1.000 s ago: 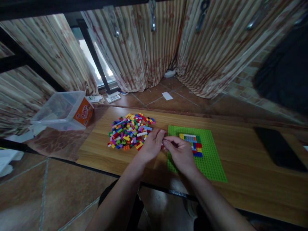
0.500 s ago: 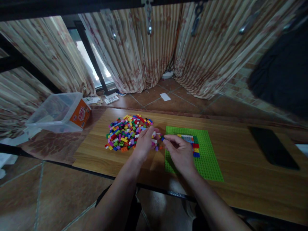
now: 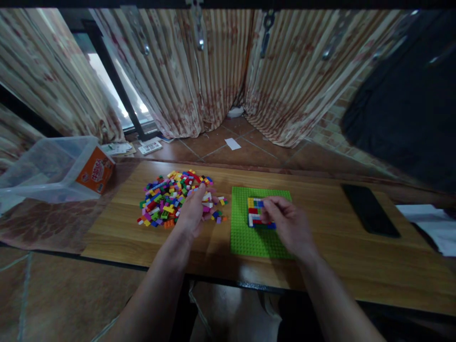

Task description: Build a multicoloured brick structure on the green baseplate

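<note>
A green baseplate lies on the wooden table, carrying a small patch of coloured bricks. My right hand hovers over that patch with its fingers pinched together at the patch's right side; what it holds is too small to make out. A heap of loose coloured bricks spreads to the left of the plate. My left hand rests on the heap's right edge, fingers curled down into the bricks.
A clear plastic tub with an orange label stands on the floor at left. A black phone lies on the table at right. Striped curtains hang behind, and papers lie on the tiled floor.
My hands have parted: the right one went right onto the brick patch on the baseplate, the left one moved left onto the loose heap. The camera view shifted rightward.
</note>
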`<state>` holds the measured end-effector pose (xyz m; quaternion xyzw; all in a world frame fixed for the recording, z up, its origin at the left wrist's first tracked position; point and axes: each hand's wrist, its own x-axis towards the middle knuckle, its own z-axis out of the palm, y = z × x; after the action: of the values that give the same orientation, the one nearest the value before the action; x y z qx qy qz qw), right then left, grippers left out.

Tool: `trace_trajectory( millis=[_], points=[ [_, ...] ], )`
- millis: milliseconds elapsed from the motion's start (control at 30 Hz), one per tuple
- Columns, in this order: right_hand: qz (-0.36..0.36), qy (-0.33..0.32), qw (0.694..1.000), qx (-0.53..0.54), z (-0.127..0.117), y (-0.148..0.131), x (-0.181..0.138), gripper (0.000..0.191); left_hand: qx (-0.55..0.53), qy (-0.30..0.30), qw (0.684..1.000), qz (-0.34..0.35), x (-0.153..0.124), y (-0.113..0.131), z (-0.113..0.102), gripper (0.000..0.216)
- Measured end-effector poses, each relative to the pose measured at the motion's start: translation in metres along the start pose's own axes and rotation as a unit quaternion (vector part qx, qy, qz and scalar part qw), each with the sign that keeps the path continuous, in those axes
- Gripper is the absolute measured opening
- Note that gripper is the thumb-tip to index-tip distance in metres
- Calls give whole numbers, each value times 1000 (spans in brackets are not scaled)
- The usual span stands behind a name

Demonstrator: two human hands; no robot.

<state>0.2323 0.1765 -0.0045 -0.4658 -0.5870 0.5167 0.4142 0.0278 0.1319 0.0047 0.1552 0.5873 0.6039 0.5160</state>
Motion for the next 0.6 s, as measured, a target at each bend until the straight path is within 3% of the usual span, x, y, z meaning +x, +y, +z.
trace_trajectory(
  millis=[100,267,600],
  points=[
    [30,46,998,14,-35,4,5,35,1,-6,1000,13,1,-1,0,48],
    [77,46,995,-33,-69,18,6,39,16,-3,1000,25,2,-1,1,50],
    [86,-18,995,-38,-70,18,3,34,32,-18,999,29,8,-7,3,45]
  ],
)
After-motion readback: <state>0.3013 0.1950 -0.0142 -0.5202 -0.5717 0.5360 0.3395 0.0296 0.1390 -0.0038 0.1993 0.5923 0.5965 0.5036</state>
